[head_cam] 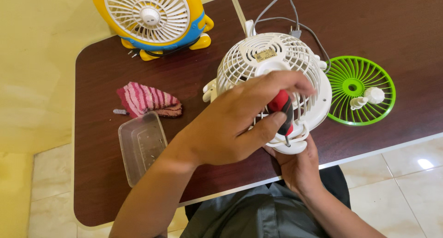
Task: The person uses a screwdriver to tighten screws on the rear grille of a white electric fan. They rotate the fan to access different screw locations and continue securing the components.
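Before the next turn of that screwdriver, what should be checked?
1. Screwdriver gripped firmly by left hand: ok.
2. Tip seated in a screw at the white fan's bottom edge: cannot tell.
3. Right hand steadying the fan from below: ok.
4. Right fingers out of the tip's path: cannot tell.
5. Clear tray near for screws: ok.
6. Green grille lying aside: ok.

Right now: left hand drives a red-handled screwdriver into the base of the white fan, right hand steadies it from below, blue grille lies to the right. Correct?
Almost. The grille lying to the right of the white fan is green, not blue; the head view shows it. The rest holds: the left hand grips the red-handled screwdriver at the fan's base, and the right hand steadies it from below.
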